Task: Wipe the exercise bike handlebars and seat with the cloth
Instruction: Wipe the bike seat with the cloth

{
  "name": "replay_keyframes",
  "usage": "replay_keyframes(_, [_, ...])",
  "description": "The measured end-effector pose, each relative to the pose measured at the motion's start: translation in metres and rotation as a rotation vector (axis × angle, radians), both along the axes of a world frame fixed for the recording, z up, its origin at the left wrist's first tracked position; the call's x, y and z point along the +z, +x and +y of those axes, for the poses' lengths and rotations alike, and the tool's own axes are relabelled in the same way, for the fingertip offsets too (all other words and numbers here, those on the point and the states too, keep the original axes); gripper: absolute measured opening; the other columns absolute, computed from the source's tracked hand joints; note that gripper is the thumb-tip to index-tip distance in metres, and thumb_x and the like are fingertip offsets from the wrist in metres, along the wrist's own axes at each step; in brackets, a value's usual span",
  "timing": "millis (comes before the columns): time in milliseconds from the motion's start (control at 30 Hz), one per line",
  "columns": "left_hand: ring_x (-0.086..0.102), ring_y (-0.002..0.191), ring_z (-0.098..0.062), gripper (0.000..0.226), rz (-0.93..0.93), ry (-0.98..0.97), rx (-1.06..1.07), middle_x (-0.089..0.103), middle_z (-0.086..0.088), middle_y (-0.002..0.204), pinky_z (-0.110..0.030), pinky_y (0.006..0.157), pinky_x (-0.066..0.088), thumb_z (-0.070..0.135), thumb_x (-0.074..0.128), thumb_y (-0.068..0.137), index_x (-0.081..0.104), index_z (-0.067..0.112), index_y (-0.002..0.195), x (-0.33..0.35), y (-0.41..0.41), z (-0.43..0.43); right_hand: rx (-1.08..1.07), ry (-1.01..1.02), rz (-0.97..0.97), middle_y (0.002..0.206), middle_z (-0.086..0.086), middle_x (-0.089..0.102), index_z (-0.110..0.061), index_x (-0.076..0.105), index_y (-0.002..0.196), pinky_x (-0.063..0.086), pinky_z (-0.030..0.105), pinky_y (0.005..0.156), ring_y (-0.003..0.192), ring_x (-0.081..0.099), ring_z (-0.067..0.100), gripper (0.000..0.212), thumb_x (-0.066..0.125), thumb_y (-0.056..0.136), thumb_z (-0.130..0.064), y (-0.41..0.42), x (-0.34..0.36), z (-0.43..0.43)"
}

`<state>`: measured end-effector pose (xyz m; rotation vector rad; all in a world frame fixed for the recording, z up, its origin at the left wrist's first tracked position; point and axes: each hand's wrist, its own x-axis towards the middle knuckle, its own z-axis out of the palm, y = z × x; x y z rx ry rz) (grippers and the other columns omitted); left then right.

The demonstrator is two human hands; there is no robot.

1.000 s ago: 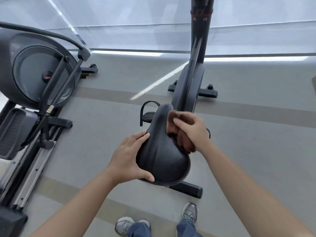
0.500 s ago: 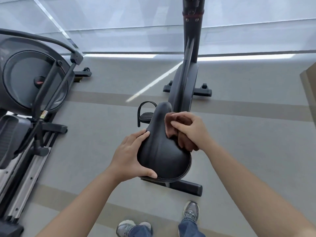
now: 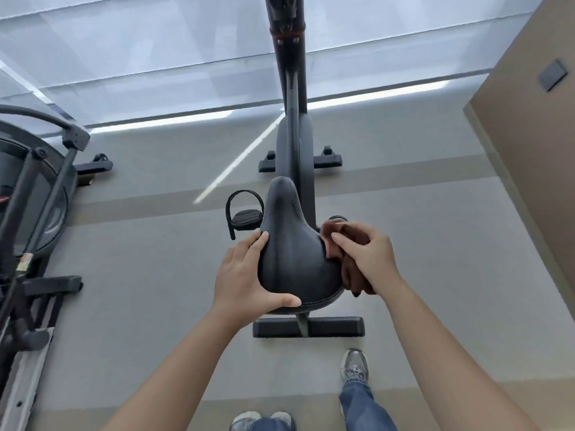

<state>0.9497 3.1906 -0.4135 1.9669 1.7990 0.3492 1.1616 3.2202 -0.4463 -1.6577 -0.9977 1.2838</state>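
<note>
The exercise bike's black seat [image 3: 292,253] is in the middle of the view, its narrow nose pointing away from me. My left hand [image 3: 245,275] grips the seat's left and rear edge, thumb along the back rim. My right hand [image 3: 370,256] holds a bunched brown cloth [image 3: 348,272] pressed against the seat's right side. The bike's black post [image 3: 287,51] rises at the top; the handlebars are out of view.
An elliptical trainer [image 3: 34,213] stands at the left. A beige wall [image 3: 535,150] with a dark plate is at the right. The bike's rear foot bar [image 3: 308,326] and left pedal [image 3: 245,217] lie below the seat. My shoes show at the bottom.
My right hand has slid the cloth from the seat's upper middle down to its right side. The view has shifted right, bringing in the beige wall. My left hand keeps its hold.
</note>
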Motion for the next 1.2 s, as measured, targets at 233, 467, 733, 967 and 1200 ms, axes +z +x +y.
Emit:
replay_keyframes(233, [0.024,0.129,-0.017,0.12,-0.053,0.039,-0.057,0.03,0.002,0.146,-0.032,0.108,0.017,0.068,0.074,0.04,0.028,0.018,0.14,-0.008,-0.006,0.001,-0.644,0.044,-0.098,0.102,0.002,0.062,-0.029,0.065,0.09,0.046,0.029,0.086,0.093,0.061,0.017,0.013,0.069,0.079,-0.023,-0.051,0.0,-0.061])
replay_keyframes(467, [0.018,0.134,-0.021,0.12,-0.015,-0.003,-0.14,0.024,0.0,0.148,-0.037,0.111,0.017,0.072,0.068,0.047,0.021,0.017,0.142,-0.009,-0.01,0.006,-0.898,0.051,-0.236,0.101,0.004,0.058,-0.02,0.066,0.095,0.036,0.007,0.073,0.084,0.053,0.013,0.017,0.068,0.079,-0.026,-0.081,0.008,-0.062])
replay_keyframes(733, [0.023,0.129,-0.022,0.113,0.001,0.084,-0.285,0.03,-0.002,0.143,-0.036,0.109,0.021,0.071,0.065,0.051,0.024,0.015,0.141,-0.011,-0.026,0.012,-0.924,0.15,-0.219,0.099,-0.001,0.056,-0.024,0.066,0.091,0.038,0.003,0.079,0.088,0.056,0.01,0.013,0.069,0.079,-0.022,-0.085,0.006,-0.066])
replay_keyframes(967, [0.027,0.122,-0.021,0.112,-0.015,0.135,-0.419,0.038,-0.007,0.135,-0.032,0.104,0.023,0.068,0.067,0.05,0.032,0.009,0.138,-0.01,-0.039,0.023,-1.098,0.227,-0.45,0.1,0.003,0.05,-0.021,0.069,0.099,0.031,-0.005,0.079,0.089,0.054,0.011,0.022,0.071,0.077,-0.017,-0.126,0.0,-0.069])
replay_keyframes(1200, [0.034,0.118,-0.028,0.108,-0.001,0.153,-0.503,0.045,-0.011,0.129,-0.037,0.099,0.031,0.065,0.071,0.05,0.038,0.005,0.134,-0.01,-0.046,0.03,-1.064,0.135,-0.151,0.111,0.007,0.059,-0.031,0.061,0.091,0.041,0.014,0.09,0.098,0.056,0.009,0.019,0.069,0.08,-0.018,-0.095,0.004,-0.065])
